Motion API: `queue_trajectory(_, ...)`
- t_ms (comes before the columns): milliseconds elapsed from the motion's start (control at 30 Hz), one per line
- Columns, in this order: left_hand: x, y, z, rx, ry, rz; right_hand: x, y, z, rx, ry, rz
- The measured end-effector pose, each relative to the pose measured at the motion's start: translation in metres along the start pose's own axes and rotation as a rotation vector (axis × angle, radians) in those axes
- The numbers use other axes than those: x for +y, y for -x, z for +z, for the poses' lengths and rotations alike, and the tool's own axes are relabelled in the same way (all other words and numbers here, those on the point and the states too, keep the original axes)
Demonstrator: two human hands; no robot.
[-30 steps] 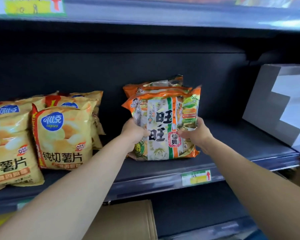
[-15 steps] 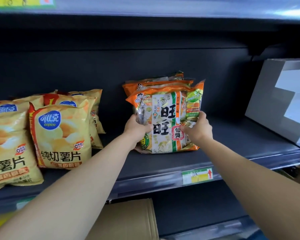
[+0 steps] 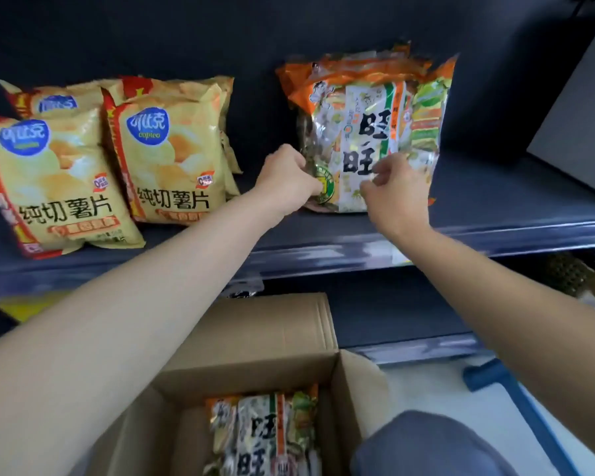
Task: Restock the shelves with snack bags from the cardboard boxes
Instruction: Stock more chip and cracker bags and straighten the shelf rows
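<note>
An orange and white rice cracker bag (image 3: 368,132) stands upright on the dark shelf (image 3: 495,231), leaning on more of the same bags behind it. My left hand (image 3: 285,180) is curled on the bag's lower left edge. My right hand (image 3: 392,190) hovers in front of its lower right part, fingers loosely apart and holding nothing. Below the shelf sits an open cardboard box (image 3: 255,341) with further rice cracker bags (image 3: 265,434) inside.
Yellow potato chip bags (image 3: 172,159) fill the shelf's left side, with a gap between them and the cracker bags. A pale grey box (image 3: 577,125) stands on the shelf at the right. My knee (image 3: 426,444) is beside the cardboard box.
The view has tipped down, bringing the cardboard box into sight. The bag now rests against the stack, and my right hand has come off its right side.
</note>
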State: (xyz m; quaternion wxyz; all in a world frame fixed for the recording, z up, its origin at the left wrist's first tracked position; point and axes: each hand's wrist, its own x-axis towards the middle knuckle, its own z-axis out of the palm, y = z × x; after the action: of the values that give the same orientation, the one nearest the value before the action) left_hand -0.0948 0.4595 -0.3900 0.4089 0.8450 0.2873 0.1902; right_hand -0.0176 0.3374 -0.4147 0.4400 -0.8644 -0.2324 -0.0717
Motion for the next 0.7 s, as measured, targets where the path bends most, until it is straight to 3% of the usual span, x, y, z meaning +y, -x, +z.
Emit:
queue_trajectory(67,-0.015,0.027,-0.009,-0.078,-0.028,-0.005,-0.007,0.028,0.013,-0.169,0.063,0.003)
queue_trajectory(167,-0.054,0.069,-0.018,-0.302,-0.134,-0.071,-0.008,0.072,0.041,-0.658,0.282,0.093)
queue_trajectory(267,-0.112,0.104,-0.014,-0.543,-0.241,-0.263,0.004,0.117,0.082,-1.018,0.494,0.260)
queue_trajectory(467,-0.231,0.140,0.027,-0.623,-0.313,-0.613,0.053,0.182,0.155,-1.233,0.581,0.289)
queue_trajectory(567,-0.270,0.159,0.042,-0.629,-0.316,-0.702,0.081,0.206,0.176,-1.234,0.580,0.233)
queue_trajectory(700,-0.313,0.183,0.054,-0.566,-0.315,-0.811,0.109,0.229,0.184,-1.199,0.477,0.406)
